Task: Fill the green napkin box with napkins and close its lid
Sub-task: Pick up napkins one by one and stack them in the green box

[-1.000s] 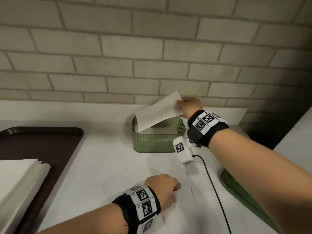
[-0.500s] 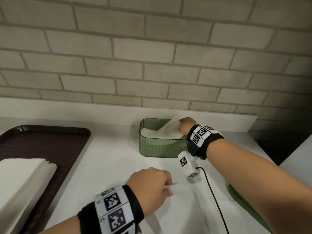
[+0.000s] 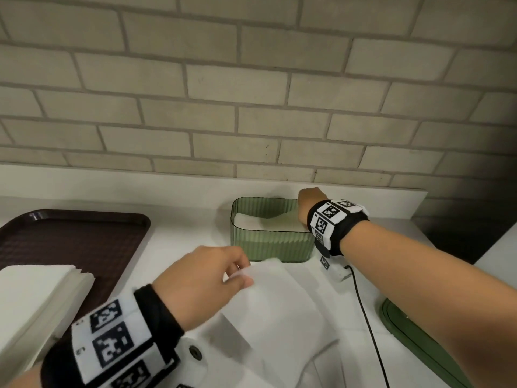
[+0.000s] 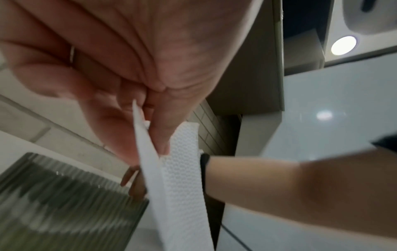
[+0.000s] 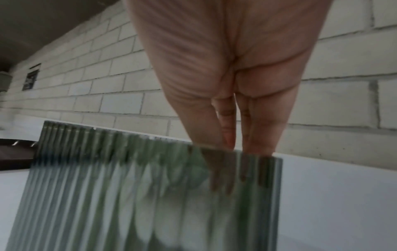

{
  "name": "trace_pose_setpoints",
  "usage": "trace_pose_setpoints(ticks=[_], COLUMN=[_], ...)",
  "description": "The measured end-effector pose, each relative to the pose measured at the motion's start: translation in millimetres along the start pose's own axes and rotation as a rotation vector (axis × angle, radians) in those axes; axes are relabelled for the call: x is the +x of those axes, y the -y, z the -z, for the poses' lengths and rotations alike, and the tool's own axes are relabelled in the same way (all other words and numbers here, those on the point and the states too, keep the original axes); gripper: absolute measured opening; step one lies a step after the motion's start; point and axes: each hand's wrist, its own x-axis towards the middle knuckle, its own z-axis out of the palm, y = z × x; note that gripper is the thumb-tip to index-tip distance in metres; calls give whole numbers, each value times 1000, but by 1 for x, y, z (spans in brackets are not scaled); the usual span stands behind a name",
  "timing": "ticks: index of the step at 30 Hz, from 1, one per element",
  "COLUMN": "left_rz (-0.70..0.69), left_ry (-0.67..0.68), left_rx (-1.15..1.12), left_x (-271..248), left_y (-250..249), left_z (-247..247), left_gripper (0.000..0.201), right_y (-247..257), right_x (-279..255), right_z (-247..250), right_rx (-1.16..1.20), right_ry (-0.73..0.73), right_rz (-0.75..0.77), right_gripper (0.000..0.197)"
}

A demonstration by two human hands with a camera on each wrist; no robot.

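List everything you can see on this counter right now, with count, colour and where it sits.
Napkin box: one, ribbed translucent green, open, at the back of the counter, napkins inside.
Lid: one, green, flat at the near right, partly under the right forearm.
Tray: one, dark brown, left.
Napkin stack: one, white, on the tray.
Loose napkin: one, white, lifted at the front.
Cable: one, black, from the right wrist.
Left hand: pinches the loose napkin's edge.
Right hand: fingers straight, reaching down into the box.
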Motion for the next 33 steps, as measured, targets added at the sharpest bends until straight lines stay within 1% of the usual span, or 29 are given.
trace_pose_setpoints(ticks=[1, 2, 3, 5, 7, 9, 11, 12, 13, 14, 15, 16, 17, 18, 20, 21, 23, 24, 26, 27, 30, 32, 33], left_rz=[-1, 1, 4, 16, 52, 128, 235, 293, 351, 402, 441, 469, 490, 502, 511, 498, 479, 473, 444, 427, 396, 388, 380], left_ry=[-21, -43, -72, -149, -223, -250, -256, -259, -262, -263, -256, -243, -232, -232, -253, -243, -175, -154, -118, -118, -144, -142, -138], left_rx=[-20, -58, -94, -160, -331, -515, -591, -650, -741, -840, -910, -945, -952, -941, -864, -741, -368, -218, -45, 37, 241, 324, 365], left_x=[3, 7, 11, 24, 41, 61, 82, 91, 101, 110, 118, 125, 131, 136, 147, 154, 164, 167, 172, 173, 172, 173, 174], left_y=[2, 4, 6, 10, 14, 18, 24, 27, 30, 33, 35, 35, 35, 34, 27, 27, 28, 29, 31, 32, 33, 35, 36], left_z=[6, 13, 20, 32, 40, 42, 40, 38, 34, 31, 26, 22, 17, 13, 6, 2, -5, -8, -14, -18, -26, -29, -31], left_gripper=[12, 12, 11, 11, 14, 16, 15, 15, 15, 15, 13, 13, 13, 13, 12, 21, 40, 43, 42, 40, 29, 25, 24], right_y=[0, -1, 0, -3, -9, -16, -25, -29, -32, -36, -41, -47, -51, -54, -60, -63, -68, -71, -76, -78, -80, -78, -77], right_x=[1, 3, -1, 5, 4, 2, -1, -5, -10, -16, -20, -19, -19, -18, -19, -19, -23, -27, -41, -51, -87, -110, -121], right_z=[2, 5, 7, 6, 9, 16, 24, 25, 24, 23, 23, 22, 20, 19, 16, 12, 5, 0, -10, -16, -39, -54, -61], right_rx=[-8, -27, -50, -108, -90, 1, 197, 446, 761, 1069, 1251, 1332, 1370, 1380, 1339, 1282, 1085, 966, 753, 676, 429, 265, 228], right_ry=[2, -3, 14, 17, 3, -3, 16, 56, 116, 198, 258, 291, 307, 302, 250, 212, 111, 59, 8, 31, 214, 281, 310], right_rz=[14, 34, 69, 115, 152, 169, 172, 163, 136, 91, 73, 65, 66, 71, 65, 59, 81, 114, 203, 243, 368, 449, 479], right_gripper=[25, 17, 2, 25, 30, 30, 26, 22, 23, 30, 44, 55, 61, 62, 51, 43, 25, 17, 15, 16, 19, 24, 25])
